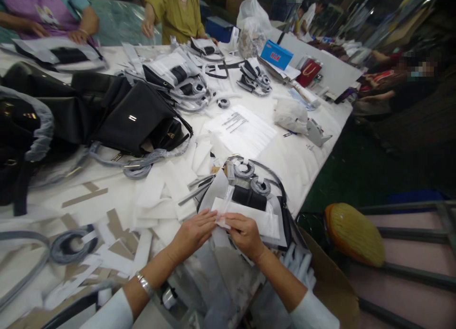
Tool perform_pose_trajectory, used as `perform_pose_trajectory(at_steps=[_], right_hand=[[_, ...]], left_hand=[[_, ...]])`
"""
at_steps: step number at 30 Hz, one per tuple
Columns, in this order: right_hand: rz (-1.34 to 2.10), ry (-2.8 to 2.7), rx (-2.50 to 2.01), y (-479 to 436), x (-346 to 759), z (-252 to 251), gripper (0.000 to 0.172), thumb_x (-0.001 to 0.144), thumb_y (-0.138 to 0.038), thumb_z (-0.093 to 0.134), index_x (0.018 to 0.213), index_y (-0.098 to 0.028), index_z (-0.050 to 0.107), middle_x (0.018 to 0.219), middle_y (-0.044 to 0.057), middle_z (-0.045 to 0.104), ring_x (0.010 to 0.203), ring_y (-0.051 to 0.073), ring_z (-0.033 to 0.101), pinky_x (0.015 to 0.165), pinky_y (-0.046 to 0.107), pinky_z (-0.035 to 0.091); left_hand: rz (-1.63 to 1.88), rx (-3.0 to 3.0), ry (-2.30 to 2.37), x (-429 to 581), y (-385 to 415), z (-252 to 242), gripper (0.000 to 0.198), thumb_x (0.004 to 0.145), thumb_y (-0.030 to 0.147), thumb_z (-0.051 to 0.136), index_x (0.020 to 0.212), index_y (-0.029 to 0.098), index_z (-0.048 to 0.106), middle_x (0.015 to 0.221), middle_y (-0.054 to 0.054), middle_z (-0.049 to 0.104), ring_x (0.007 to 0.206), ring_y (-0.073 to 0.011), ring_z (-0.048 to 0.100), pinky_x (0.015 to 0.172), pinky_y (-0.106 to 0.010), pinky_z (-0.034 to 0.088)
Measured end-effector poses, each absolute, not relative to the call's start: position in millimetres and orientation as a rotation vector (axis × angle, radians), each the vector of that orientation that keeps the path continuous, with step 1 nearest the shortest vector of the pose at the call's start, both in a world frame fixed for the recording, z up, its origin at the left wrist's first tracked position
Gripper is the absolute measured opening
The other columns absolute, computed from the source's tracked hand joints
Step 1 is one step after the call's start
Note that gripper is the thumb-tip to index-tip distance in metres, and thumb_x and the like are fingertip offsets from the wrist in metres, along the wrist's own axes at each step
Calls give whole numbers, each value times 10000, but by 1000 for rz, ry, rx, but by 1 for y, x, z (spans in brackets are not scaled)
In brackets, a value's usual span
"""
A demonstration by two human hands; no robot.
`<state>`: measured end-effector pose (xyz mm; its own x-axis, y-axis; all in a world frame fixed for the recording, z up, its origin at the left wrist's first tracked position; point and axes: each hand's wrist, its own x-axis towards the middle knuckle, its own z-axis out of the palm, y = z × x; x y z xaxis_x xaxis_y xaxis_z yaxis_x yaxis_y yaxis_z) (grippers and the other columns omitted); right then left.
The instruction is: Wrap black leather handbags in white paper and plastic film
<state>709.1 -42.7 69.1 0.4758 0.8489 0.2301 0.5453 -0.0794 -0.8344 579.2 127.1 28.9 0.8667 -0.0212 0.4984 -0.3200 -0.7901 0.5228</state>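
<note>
A black handbag (285,217) lies in front of me at the table's edge, partly covered with white wrapping sheet. A white foam strip (254,218) in thin clear film rests across it, below a black rolled piece (248,198). My right hand (245,235) pinches the strip's left end between thumb and bent fingers. From the left, my left hand (195,233) reaches the same end, its fingers stretched out side by side and the tips touching it. Its thumb is hidden. Just beyond the bag lie wrapped strap coils (243,168).
Several black handbags (131,115) are piled at left. Loose white and grey strips (119,234) cover the table's left side. A printed sheet (242,129) and a blue box (275,55) lie farther back. Two people work across the table. A stool with a yellow cushion (352,234) stands at right.
</note>
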Motion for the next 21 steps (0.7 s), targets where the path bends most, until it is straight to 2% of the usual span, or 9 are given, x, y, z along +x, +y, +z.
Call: perform_pose_trajectory(at_steps=[3, 7, 9, 15, 21], right_hand=[[350, -1267, -1730, -45, 711, 68, 312, 886, -98, 558, 1080, -255, 745, 1040, 64, 740, 995, 192, 688, 913, 360, 574], [259, -1417, -1741, -49, 712, 67, 381, 886, -88, 518, 1157, -277, 708, 1068, 67, 725, 1043, 201, 666, 947, 401, 561], [214, -1480, -1746, -50, 712, 68, 405, 887, -79, 507, 1193, -272, 688, 1084, 76, 717, 1065, 206, 656, 958, 409, 556], [165, -1568, -1675, -49, 712, 69, 367, 918, -103, 511, 1202, -271, 671, 1102, 77, 722, 1103, 214, 651, 989, 438, 539], [209, -1592, -1634, -52, 714, 68, 303, 937, -163, 543, 1194, -250, 677, 1100, 81, 737, 1114, 209, 657, 1008, 432, 530]], left_hand=[[703, 2357, -278, 574, 128, 27, 280, 953, 88, 450, 1170, 156, 614, 1233, -114, 683, 1256, -204, 568, 1086, -450, 466], [807, 2332, -222, 564, 123, 31, 267, 942, 81, 493, 1151, 169, 635, 1188, -117, 700, 1232, -218, 583, 1058, -450, 490], [809, 2349, -172, 561, 122, 35, 287, 926, 53, 493, 1140, 169, 644, 1228, -128, 681, 1236, -222, 580, 1054, -433, 492], [515, 2292, -176, 561, 134, 48, 391, 854, 48, 470, 1191, 171, 625, 1372, -137, 584, 1288, -239, 535, 1083, -434, 456], [522, 2181, -246, 556, 140, 46, 228, 919, 165, 544, 1124, 160, 643, 1300, -165, 628, 1247, -255, 573, 1069, -431, 463]])
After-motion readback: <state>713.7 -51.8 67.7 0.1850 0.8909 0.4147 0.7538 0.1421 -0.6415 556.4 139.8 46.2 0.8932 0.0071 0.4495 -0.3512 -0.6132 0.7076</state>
